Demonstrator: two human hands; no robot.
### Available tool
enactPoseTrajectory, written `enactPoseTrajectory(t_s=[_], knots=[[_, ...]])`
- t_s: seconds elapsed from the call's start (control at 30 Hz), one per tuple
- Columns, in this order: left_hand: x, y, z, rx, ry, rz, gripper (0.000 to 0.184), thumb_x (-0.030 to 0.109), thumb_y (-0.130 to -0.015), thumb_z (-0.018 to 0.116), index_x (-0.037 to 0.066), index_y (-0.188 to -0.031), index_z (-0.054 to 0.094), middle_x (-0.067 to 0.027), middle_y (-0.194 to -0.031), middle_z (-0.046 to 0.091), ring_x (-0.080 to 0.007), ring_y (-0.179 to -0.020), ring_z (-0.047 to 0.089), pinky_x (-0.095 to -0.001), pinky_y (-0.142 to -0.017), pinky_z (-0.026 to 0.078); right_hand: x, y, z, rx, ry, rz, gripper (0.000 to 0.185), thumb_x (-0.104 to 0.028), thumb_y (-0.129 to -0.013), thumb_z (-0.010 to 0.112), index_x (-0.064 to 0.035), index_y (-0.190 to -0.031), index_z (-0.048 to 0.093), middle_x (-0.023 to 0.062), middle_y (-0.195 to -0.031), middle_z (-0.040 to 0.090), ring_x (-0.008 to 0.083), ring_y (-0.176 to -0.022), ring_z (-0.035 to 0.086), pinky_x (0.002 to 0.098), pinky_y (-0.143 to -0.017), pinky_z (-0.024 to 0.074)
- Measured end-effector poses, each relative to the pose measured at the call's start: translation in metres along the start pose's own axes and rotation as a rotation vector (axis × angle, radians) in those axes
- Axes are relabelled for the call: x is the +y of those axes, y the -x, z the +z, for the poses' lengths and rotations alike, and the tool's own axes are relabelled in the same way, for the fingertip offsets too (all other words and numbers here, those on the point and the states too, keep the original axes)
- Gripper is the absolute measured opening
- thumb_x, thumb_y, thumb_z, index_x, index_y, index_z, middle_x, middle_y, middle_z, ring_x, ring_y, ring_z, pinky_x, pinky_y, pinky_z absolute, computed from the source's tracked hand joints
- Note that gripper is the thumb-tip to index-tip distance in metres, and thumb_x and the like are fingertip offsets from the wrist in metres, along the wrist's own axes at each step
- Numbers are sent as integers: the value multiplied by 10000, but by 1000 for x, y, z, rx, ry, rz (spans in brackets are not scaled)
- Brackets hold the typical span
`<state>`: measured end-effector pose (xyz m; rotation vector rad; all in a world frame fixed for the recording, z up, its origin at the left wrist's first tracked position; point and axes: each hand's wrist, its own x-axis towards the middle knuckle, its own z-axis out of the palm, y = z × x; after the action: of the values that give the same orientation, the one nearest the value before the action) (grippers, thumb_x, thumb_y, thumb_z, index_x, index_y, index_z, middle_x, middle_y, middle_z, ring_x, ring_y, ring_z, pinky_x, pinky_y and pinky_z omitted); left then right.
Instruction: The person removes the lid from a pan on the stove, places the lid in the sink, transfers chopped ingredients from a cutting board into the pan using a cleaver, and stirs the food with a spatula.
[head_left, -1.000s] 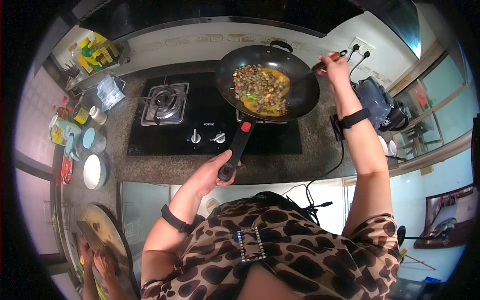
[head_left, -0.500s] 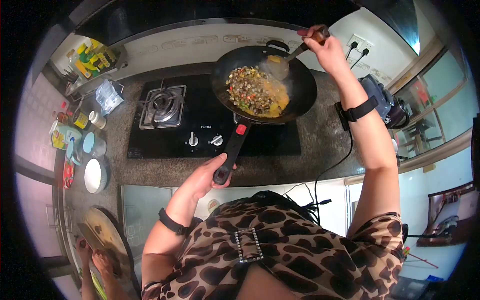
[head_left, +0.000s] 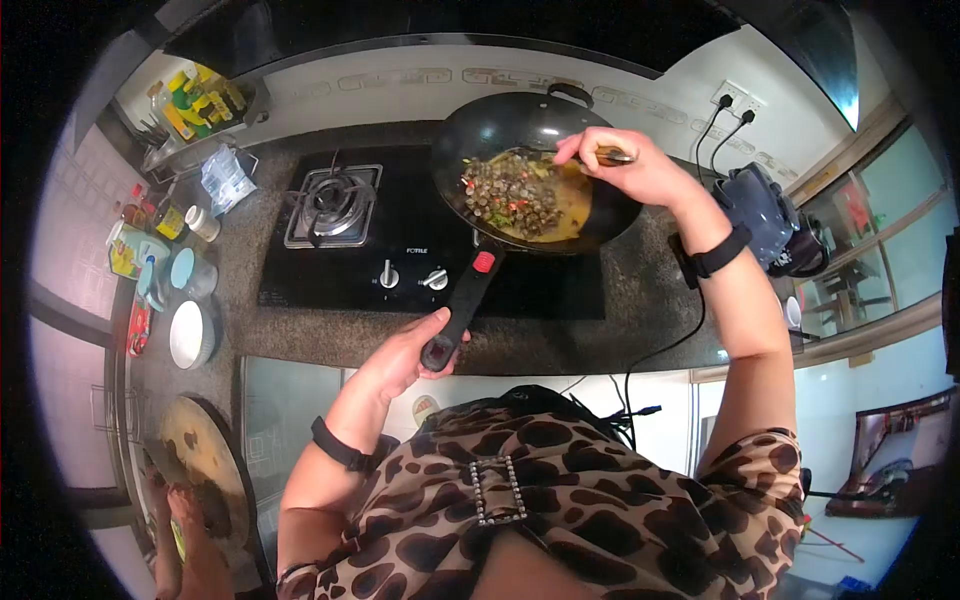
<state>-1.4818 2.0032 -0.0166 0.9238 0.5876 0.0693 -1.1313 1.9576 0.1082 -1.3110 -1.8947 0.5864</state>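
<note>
My left hand (head_left: 410, 348) is wrapped round the long black handle of the wok (head_left: 480, 115), which sits over the right burner. Above the wok's right side, my right hand (head_left: 620, 165) grips the brown handle of a spatula (head_left: 614, 155); its blade is hidden behind the hand and the food. Small dark shell-like pieces (head_left: 515, 195) with red and green bits lie in yellowish-brown liquid in the wok.
The left burner (head_left: 332, 205) is beside the wok. Bottles, jars and a white bowl (head_left: 187, 335) line the left counter. A co-worker's hands (head_left: 178, 505) are at a round board (head_left: 215, 450), lower left. A black cable hangs on the right.
My right hand has moved from the wok's far right edge down and left over the food, and the lifted spatula blade has gone out of sight. My left hand keeps its hold.
</note>
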Motion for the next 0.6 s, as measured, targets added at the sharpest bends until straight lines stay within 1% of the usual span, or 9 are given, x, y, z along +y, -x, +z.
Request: enactPoseTrajectory(t_s=[0.07,0.13,0.2,0.23,0.33,0.4,0.47,0.57,0.6], knots=[[0,0,0,-1,4,-12,460,424,-979,373,2,-992,555,-51,-580,509,-84,-428,376,-222,-397,259,-11,4,-7,-66,-5,41,168,92,-808,519,-56,-755,460,67,-1027,644,145,-1011,573,288,-877,446],[3,1,1,-15,-7,-13,466,429,-977,377,-1,-996,553,-50,-578,506,-86,-428,377,-221,-395,254,-26,5,-21,35,1,92,187,120,-808,501,-49,-746,452,71,-1026,644,148,-1014,573,287,-882,452],[2,0,0,-18,-1,-22,466,430,-977,376,-1,-1000,552,-49,-578,505,-86,-428,376,-221,-395,253,-20,9,-20,94,87,89,198,117,-803,518,-49,-734,436,79,-1027,645,222,-1143,534,329,-943,428],[1,0,0,-19,6,-26,467,431,-977,376,-1,-1004,551,-48,-578,504,-87,-427,375,-221,-395,253,-12,11,-17,98,88,94,198,117,-803,518,-49,-734,436,79,-1027,645,222,-1143,534,329,-943,428],[1,-1,-1,-17,12,-21,465,401,-989,345,-19,-1003,544,-52,-561,492,-99,-407,371,-237,-381,253,18,13,0,151,200,-14,221,153,-757,531,-47,-749,438,61,-1034,644,241,-1152,523,336,-936,426],[1,-1,-1,-28,4,-20,467,406,-989,344,-17,-1006,542,-48,-557,485,-98,-407,366,-237,-382,251,22,15,12,172,257,-63,225,135,-736,538,-56,-752,421,66,-992,646,233,-1051,576,316,-882,454],[2,0,-1,-40,-4,-18,468,410,-988,343,-15,-1008,539,-44,-554,478,-97,-407,360,-237,-383,250,16,17,16,152,240,-43,226,134,-737,539,-57,-751,419,66,-991,648,232,-1037,584,319,-874,460],[0,-1,-2,-50,-11,-9,474,420,-988,341,-11,-1014,537,-42,-553,474,-94,-409,357,-235,-387,250,-7,19,13,6,156,0,210,127,-752,538,-51,-743,426,68,-1000,650,209,-997,601,304,-866,461],[0,-1,-3,-53,-10,-13,471,424,-984,353,-7,-1023,539,-44,-560,485,-86,-418,362,-226,-395,257,-18,16,8,5,159,1,210,127,-752,538,-51,-743,426,68,-1000,650,209,-997,601,304,-866,461]])
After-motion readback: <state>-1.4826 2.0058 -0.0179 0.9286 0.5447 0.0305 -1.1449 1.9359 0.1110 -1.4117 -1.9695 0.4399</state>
